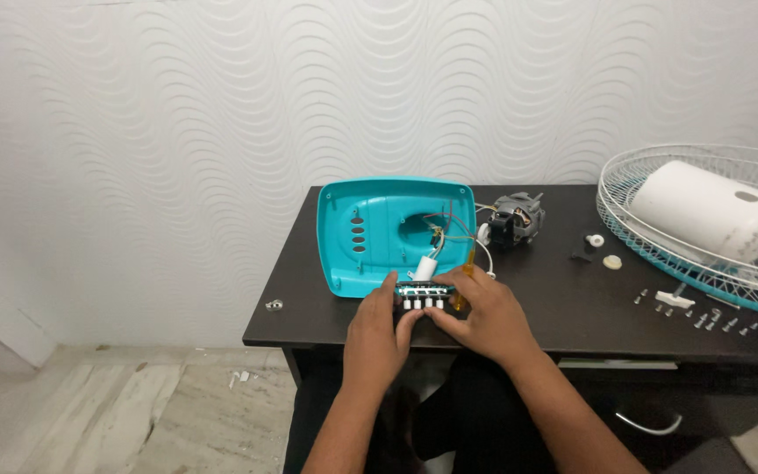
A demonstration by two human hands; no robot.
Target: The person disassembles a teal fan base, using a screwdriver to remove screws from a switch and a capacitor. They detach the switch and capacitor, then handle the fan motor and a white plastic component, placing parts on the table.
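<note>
Head view, looking down at the front edge of a dark brown desk (554, 307). I hold a push-button switch block (423, 294), a narrow strip with a row of white keys, between both hands just over the front edge, left of its middle. My left hand (377, 338) closes on the block's left end, thumb against the underside of the keys, fingers curled behind it. My right hand (484, 318) covers the right end, fingers bent round the strip and thumb reaching under the keys; both grips are closed on the block, not spread.

Just behind the block lies a turquoise fan base cover (392, 230), inner side up, with a row of oval slots along its left part. A white cylindrical capacitor (425, 266) and thin wires (449, 230) run from the cover to the block. An orange-handled screwdriver (465, 279) shows partly beside my right fingers. Behind the cover's right side sits the grey fan motor (516, 219). Toward the right end of the desk lie two small white knobs (604, 250), scattered screws (712, 320), and a white wire fan guard (704, 228) with a white motor housing (712, 211) resting in it. A small metal washer (275, 305) lies near the front left corner.
</note>
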